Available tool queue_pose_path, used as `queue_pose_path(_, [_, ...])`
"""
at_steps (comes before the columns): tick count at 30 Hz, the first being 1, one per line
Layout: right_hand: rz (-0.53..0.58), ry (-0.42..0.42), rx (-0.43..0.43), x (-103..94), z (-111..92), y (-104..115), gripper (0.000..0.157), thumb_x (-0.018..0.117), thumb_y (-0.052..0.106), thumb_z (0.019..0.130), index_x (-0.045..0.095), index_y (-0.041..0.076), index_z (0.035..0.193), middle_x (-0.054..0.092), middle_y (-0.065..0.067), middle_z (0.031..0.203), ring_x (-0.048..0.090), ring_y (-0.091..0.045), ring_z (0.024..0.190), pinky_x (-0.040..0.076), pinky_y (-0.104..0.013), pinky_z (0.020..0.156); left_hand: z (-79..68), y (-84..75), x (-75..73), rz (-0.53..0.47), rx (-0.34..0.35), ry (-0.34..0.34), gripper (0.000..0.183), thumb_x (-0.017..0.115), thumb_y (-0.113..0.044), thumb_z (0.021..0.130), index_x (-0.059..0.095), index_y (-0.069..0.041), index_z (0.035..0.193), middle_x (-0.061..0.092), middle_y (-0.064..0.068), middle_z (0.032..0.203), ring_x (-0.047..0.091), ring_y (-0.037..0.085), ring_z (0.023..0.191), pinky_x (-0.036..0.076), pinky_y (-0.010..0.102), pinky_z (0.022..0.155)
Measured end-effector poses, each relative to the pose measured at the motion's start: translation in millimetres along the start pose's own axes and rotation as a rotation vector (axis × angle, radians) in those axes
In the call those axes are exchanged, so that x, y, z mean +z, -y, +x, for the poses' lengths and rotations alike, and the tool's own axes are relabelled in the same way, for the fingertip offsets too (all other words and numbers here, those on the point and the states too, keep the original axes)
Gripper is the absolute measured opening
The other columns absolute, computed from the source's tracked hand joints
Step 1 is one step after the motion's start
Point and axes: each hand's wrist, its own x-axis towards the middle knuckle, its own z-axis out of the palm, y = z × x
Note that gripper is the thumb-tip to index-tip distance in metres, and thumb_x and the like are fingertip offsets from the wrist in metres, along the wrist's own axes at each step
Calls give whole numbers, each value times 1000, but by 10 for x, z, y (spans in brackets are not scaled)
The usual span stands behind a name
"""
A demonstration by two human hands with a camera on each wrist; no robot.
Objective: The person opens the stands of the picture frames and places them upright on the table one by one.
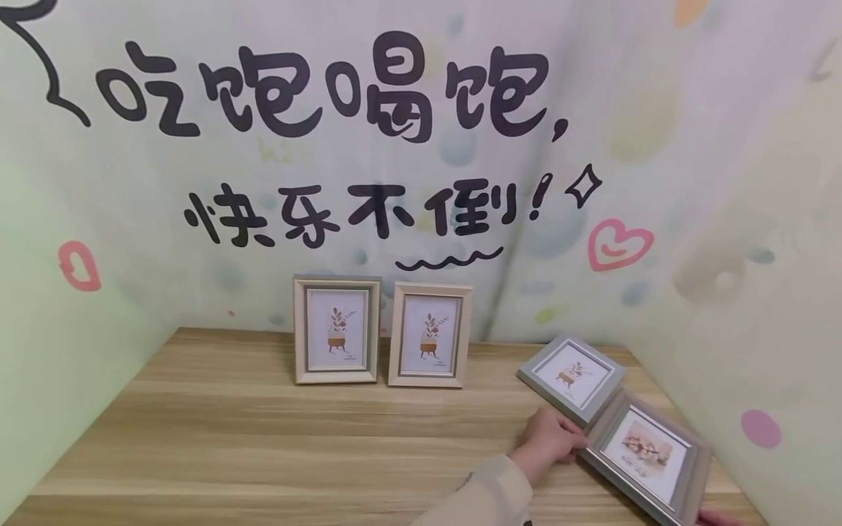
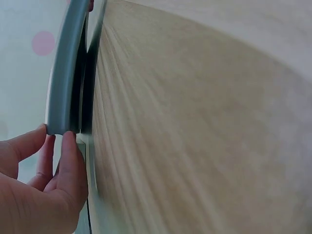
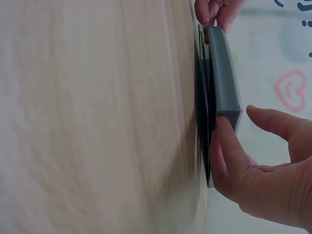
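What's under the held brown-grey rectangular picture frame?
Under that brown-grey frame, thin dark edges show above the wood-grain tabletop; the rest is covered, what they belong to unclear.

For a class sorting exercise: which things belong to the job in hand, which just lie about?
Apparently in the job:
pink-print picture frame
left hand, pinching its corner
right hand, touching its edge

Seemingly just lying about:
grey-green picture frame, lying flat
cream-and-green picture frame, upright
cream-and-brown picture frame, upright
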Motion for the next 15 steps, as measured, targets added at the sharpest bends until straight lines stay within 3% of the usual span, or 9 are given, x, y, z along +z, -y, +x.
queue_pose_path(1, [23,-1,18,-77,-65,-18,55,11,4,108,46,17,149,47,-5,154,42,-18,144,30,-29,122,-7,-11,-14,8,5,-2,18,89,-9,68,74,-13,61,57,-8,49,47,2,42,42,14,44])
queue_pose_path(4, [156,-139,119,-274,-234,-77,55,11,11,109,54,17,143,52,-8,149,46,-22,141,30,-35,123,-32,-50,-58,66,42,1,16,88,-13,70,75,-14,62,57,-9,49,46,0,45,40,13,47])
queue_pose_path(8, [136,-118,146,-521,-385,-169,60,3,8,106,46,15,148,46,-12,153,41,-26,144,26,-39,125,-68,-118,-118,156,118,15,13,88,-19,71,77,-17,65,61,-11,53,44,-2,51,36,12,53])
queue_pose_path(13, [145,-175,158,-594,-423,-181,62,0,8,105,47,13,146,50,-15,150,46,-27,140,32,-38,122,-126,-192,-164,197,155,10,13,87,-20,73,76,-19,66,60,-13,57,43,-2,55,35,13,55])
queue_pose_path(15, [164,-200,148,-497,-384,-126,59,4,9,107,51,11,143,52,-15,148,48,-27,139,32,-38,122,-150,-224,-181,172,166,11,13,87,-19,73,75,-19,67,61,-13,58,44,-2,56,36,13,55])
